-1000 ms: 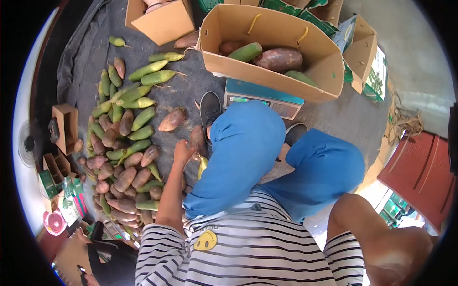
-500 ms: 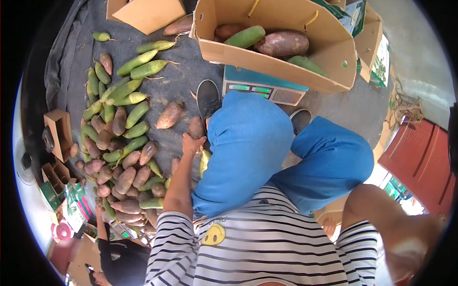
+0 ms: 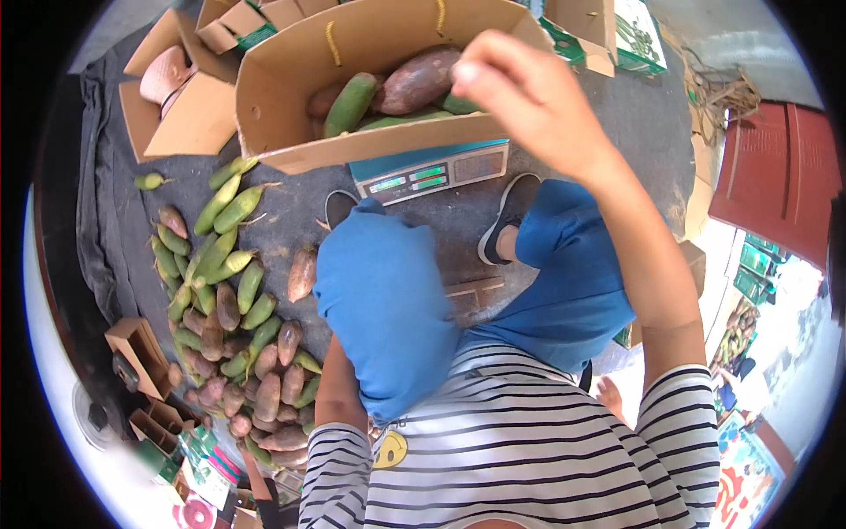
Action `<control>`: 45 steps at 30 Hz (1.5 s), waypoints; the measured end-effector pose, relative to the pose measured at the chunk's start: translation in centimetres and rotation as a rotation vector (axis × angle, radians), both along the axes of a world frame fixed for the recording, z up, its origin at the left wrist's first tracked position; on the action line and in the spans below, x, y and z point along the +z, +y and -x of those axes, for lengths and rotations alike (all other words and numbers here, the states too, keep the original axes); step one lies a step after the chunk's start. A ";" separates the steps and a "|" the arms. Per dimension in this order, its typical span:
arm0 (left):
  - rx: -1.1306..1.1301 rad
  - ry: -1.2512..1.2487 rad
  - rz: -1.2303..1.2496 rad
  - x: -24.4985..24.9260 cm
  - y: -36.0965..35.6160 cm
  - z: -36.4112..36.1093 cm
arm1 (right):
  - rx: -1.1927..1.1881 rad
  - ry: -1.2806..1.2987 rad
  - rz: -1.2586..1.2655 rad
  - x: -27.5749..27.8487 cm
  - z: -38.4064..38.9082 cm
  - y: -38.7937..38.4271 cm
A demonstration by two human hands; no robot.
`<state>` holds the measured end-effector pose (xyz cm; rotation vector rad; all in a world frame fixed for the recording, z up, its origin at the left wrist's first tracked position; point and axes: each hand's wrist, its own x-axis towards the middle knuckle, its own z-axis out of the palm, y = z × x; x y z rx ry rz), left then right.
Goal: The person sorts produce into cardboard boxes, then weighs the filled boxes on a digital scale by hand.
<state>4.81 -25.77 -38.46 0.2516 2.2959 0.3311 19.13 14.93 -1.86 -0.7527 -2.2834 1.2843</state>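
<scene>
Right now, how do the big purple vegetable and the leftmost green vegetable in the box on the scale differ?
Colour: the purple vegetable is mottled; the green vegetable is more even.
Size: the purple vegetable looks thicker, the green vegetable slimmer.
View: the right hand overlaps the purple vegetable's end, not the green vegetable.
Shared: both are in the box.

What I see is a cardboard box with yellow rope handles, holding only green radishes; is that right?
Not only green radishes: the head view also shows a large reddish-brown root vegetable in that cardboard box with yellow rope handles.
</scene>
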 end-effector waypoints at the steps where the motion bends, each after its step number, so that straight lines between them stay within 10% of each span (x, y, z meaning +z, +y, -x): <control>1: 0.001 0.001 -0.002 0.0 0.2 -0.2 | 0.018 -0.083 -0.142 -0.3 0.0 0.2; 6: 0.018 0.000 -0.018 0.3 -0.1 -0.1 | 0.135 -0.330 -0.558 -1.8 -0.3 0.2; 15: 0.128 0.047 -0.159 3.8 -2.1 1.4 | 0.304 -0.674 -0.569 -4.2 -1.0 1.6; 22: 0.352 0.345 -0.804 19.4 5.0 6.0 | 0.412 -0.747 -0.530 -6.0 -0.5 1.9; 27: 0.062 0.678 -1.384 32.9 17.1 7.0 | 0.413 -0.724 -0.532 -6.0 -0.4 1.8; 29: -0.541 0.822 -1.224 34.5 21.2 9.1 | 0.418 -0.716 -0.549 -6.1 -0.4 1.8; 34: -1.079 0.773 -0.841 34.7 30.4 6.2 | 0.385 -0.715 -0.532 -6.2 -0.4 1.7; 40: -1.288 0.566 -0.413 40.4 29.7 3.5 | 0.453 -0.737 -0.526 -6.9 -0.5 1.8; 45: -1.260 0.667 -0.664 45.4 29.8 -1.4 | 0.471 -0.765 -0.519 -6.3 -0.5 1.4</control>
